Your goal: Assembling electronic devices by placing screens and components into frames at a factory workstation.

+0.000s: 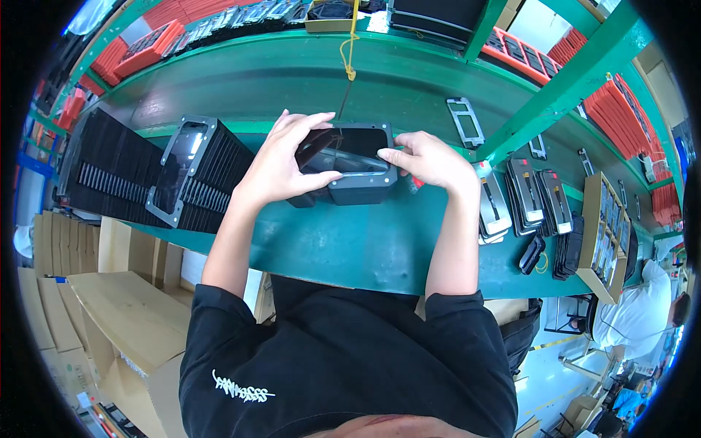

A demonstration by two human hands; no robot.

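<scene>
A green workbench (343,248), stacked orange trays (617,109) and cardboard boxes (131,314) show a factory workshop.

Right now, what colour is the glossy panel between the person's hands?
The glossy panel is black; it shows best in the head view.

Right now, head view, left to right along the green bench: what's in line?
Stacked black pieces, left hand, glossy-topped dark block, right hand, stacked grey panels, cardboard box.

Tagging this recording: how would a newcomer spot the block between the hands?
On the green bench, find the left hand and right hand. Between them sits a glossy-topped black block; unlike the dark stacks at left, it has hands on it.
</scene>
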